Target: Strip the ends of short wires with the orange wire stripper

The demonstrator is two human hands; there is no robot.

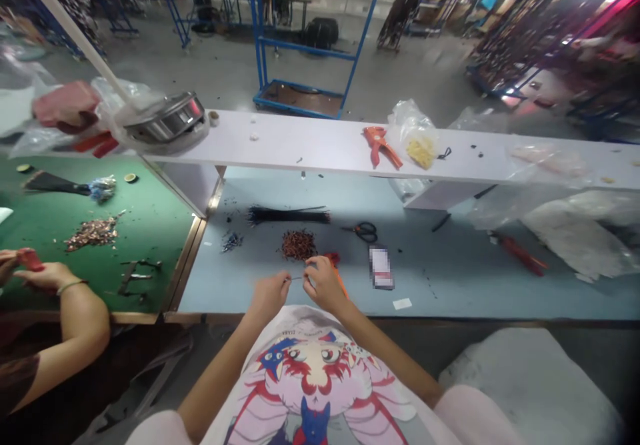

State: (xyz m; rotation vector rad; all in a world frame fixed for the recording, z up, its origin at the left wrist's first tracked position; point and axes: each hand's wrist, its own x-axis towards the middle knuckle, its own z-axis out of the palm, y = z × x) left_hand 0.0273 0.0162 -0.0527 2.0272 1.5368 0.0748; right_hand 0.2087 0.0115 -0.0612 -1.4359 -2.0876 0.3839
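Note:
My left hand (270, 294) is closed in a pinch on one end of a short thin dark cord (297, 278). The fingers of my right hand (323, 283) are bent round the cord's other end, and whatever else they hold is too small to make out. Just beyond my hands lies a heap of small copper-coloured pieces (299, 245). Behind that heap is a bundle of black cords (290, 215), laid sideways. A tool with orange handles (343, 283) lies partly hidden by my right hand. A little pile of silvery bits (232, 241) sits to the left.
Black-handled scissors (366, 232) and a phone (381, 267) lie right of my hands. A raised white shelf (300, 141) crosses the back, holding orange pliers (380, 147) and plastic bags. At the green table (165, 245) on the left, a co-worker's hands (50, 277) hold a red-handled tool.

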